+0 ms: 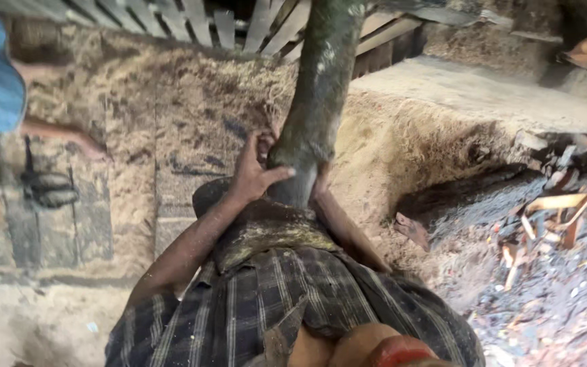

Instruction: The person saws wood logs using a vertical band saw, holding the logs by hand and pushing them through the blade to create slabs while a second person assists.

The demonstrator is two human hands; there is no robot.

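Left hand (256,170) wrapped around the lower end of a dark, mossy log (314,102), thumb hooked across its front. Right hand (319,185) mostly hidden behind the log's base; its grip cannot be told. Both forearms angle upward from a checked cloth (293,299) at the waist. Log rises steeply toward wooden slats (191,20). Ground thick with sawdust (171,109); dark ash and wood scraps (552,224) at right.

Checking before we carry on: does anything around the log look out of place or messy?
Sawdust covers the floor, and splintered wood scraps lie heaped at right. Both hands, left and right, grip the log, which stands tilted.
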